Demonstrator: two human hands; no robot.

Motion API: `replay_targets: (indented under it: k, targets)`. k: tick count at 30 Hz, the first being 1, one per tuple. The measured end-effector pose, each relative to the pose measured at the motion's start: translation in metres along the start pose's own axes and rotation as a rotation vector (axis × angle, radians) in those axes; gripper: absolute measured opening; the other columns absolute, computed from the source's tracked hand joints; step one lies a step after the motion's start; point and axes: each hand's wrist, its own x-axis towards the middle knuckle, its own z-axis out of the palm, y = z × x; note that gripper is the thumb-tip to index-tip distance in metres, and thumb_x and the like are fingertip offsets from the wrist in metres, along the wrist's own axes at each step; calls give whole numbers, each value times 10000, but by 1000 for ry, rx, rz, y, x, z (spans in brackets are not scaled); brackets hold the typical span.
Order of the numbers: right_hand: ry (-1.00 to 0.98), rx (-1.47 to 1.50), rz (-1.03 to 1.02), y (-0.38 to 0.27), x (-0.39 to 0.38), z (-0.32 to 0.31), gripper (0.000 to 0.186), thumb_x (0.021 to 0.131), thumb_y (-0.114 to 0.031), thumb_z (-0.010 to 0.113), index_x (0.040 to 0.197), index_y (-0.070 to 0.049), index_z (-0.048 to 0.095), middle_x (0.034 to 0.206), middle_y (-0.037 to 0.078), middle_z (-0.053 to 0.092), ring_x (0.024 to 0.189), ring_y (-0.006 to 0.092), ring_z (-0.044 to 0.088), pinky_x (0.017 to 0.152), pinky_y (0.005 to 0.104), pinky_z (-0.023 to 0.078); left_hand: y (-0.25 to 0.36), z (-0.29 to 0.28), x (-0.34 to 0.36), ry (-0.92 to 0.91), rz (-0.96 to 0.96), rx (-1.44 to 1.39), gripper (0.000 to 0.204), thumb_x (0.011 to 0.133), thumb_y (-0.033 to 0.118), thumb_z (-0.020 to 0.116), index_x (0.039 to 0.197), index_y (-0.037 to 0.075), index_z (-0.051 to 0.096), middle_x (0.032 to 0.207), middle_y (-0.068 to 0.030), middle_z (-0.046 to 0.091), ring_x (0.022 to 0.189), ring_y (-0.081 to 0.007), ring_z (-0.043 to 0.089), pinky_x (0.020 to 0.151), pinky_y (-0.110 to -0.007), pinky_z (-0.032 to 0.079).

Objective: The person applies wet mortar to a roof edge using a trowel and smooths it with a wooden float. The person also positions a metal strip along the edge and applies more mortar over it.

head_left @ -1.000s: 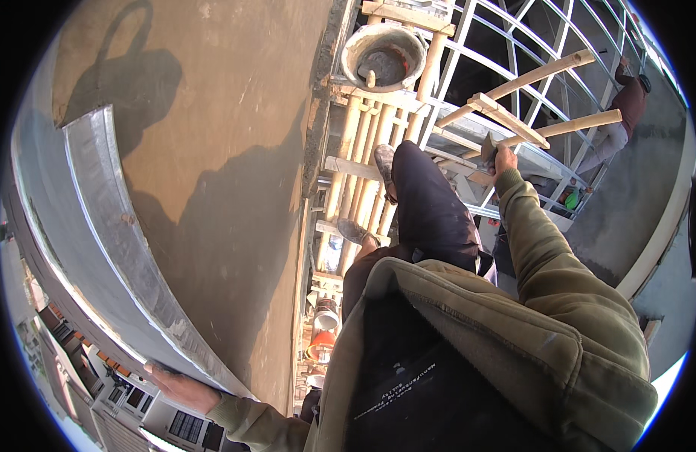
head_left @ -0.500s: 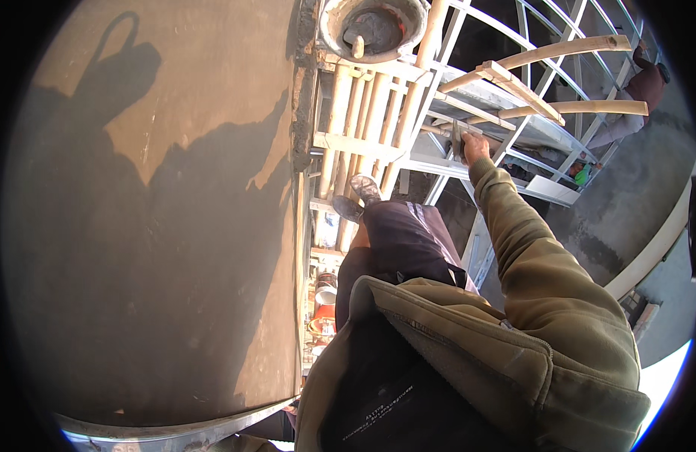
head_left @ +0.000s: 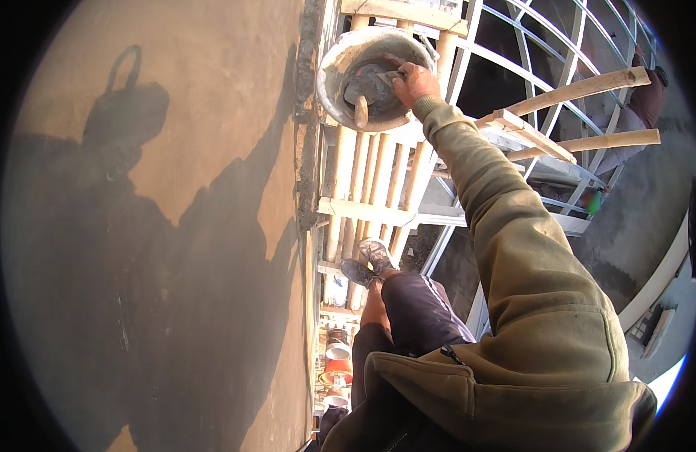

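Note:
My right hand [head_left: 416, 84] reaches into a mortar-crusted bucket [head_left: 332, 75] at its right inner side. The fingers are closed on a flat grey plastering trowel [head_left: 394, 76], mostly hidden by the hand and blending with the grey wet mortar [head_left: 372, 69]. A second tool lies in the bucket, its blade covered in mortar and its rounded wooden handle [head_left: 361, 112] pointing toward me over the near rim. My left hand is out of view. On the left rises a smooth brown plastered wall [head_left: 212, 151], with my shadow across it.
The bucket stands on a scaffold of bamboo poles [head_left: 378, 177], where my shoes [head_left: 368, 260] also rest. Curved bamboo strips [head_left: 581, 90] and a metal frame [head_left: 570, 53] extend right. Another person [head_left: 645, 98] is at the far right. Orange and white buckets [head_left: 337, 367] sit below.
My right hand has moved from over the metal frame up and left into the bucket, with the flat trowel. The bucket and scaffold appear lower in view as my head shifted.

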Motion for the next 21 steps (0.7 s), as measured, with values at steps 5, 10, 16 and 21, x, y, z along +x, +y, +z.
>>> replay_targets:
  k: [5, 10, 16, 21]
  targets:
    - [-216, -282, -125, 18, 74, 69, 322, 922, -181, 647, 1174, -45, 794, 1244, 226, 754, 1214, 387, 709, 1078, 455, 550, 3, 42, 20, -55, -21, -8, 651, 1108, 440, 487, 1577, -10, 453, 1473, -217, 585, 1349, -345, 598, 1115, -449, 503]
    - [-306, -383, -76, 22, 83, 96, 325, 920, -160, 647, 1182, -36, 794, 1261, 236, 746, 1228, 396, 704, 1069, 456, 559, 7, 65, 34, -110, -41, -7, 656, 1112, 452, 473, 1580, -8, 451, 1482, -214, 581, 1349, -336, 598, 1117, -441, 502]
    - [-482, -436, -299, 35, 77, 113, 335, 897, -126, 665, 1188, -9, 781, 1251, 247, 747, 1233, 414, 699, 1070, 466, 566, 10, 72, 35, -168, -59, -6, 663, 1118, 466, 457, 1583, -6, 448, 1492, -210, 575, 1350, -326, 598, 1118, -433, 501]
    - [-311, -491, -395, 52, 87, 145, 308, 844, -237, 730, 1082, -48, 784, 1108, 205, 783, 1015, 368, 768, 927, 484, 619, 16, 48, 20, -212, -66, 21, 668, 1122, 478, 443, 1585, -4, 446, 1500, -206, 570, 1351, -318, 597, 1119, -426, 500]
